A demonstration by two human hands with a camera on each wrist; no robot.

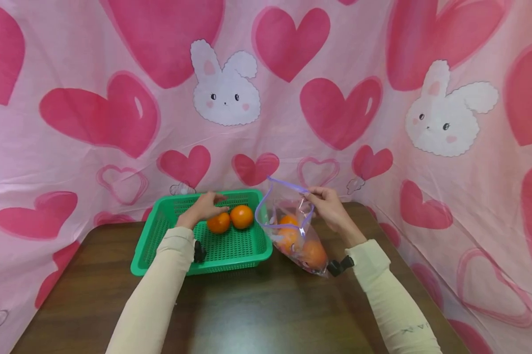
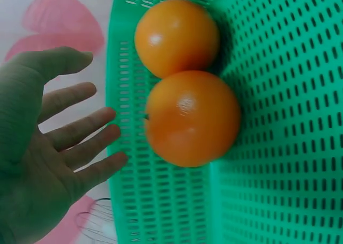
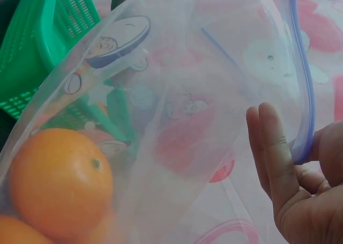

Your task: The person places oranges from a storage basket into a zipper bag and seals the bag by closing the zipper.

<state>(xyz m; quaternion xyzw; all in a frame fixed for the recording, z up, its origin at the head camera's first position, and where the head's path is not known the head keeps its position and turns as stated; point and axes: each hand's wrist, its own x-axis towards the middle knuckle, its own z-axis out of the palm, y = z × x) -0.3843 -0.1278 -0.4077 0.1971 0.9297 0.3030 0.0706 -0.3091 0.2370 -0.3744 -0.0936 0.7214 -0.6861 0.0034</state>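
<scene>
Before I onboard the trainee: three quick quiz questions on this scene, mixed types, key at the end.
1. Count: how many oranges lie in the green basket?
2. True or false: the left hand is gripping an orange.
3. Short answer: at which part does the right hand hold the clear bag?

Key:
1. Two.
2. False; the left wrist view shows its fingers spread and apart from both oranges.
3. The purple edge at its mouth.
</scene>
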